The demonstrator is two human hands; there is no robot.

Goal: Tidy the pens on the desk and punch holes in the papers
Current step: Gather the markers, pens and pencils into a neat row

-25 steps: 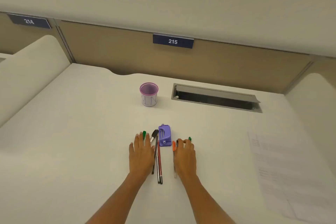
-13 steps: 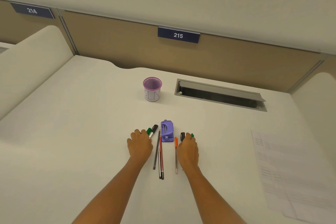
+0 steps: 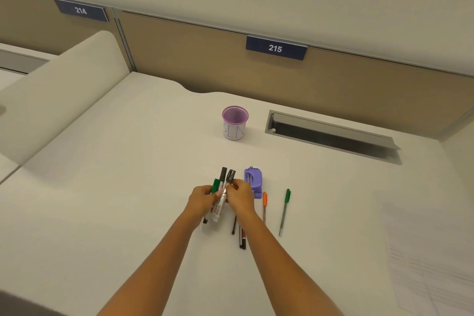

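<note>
1. The left hand [image 3: 201,199] is closed around a bunch of markers [image 3: 222,191] just below the middle of the frame. A green cap and two black caps stick out above the knuckles; white barrels trail out below the wrist.
2. The right hand [image 3: 239,197] is pinched on the black-capped marker at the right of the bunch, its fingertips [image 3: 234,183] touching the barrel just under the cap. Both hands meet on the same bundle.
3. The bundle's long axis runs from lower left to upper right, caps pointing toward the top of the frame.
4. The pen cup [image 3: 235,123] stands straight above the grip in the picture, mouth open, well apart from the hands. I judge the next move to be a lift up-frame; the left hand carries most of the bundle.
5. Loose pens lie on the desk [image 3: 102,200] to the right of the hands: an orange pen [image 3: 265,206], a green pen [image 3: 284,211], and dark thin pens [image 3: 241,235] partly under the right forearm, all lying roughly up-frame.
6. The purple hole punch [image 3: 254,181] sits just beside the right hand; the papers [image 3: 431,251] lie at the right edge, well apart.
7. Writing: hand-lettered "BIN" on the cup; plates read "215" [image 3: 275,48] and "214" [image 3: 80,10]. Print on the marker barrels is too small to read.
</note>
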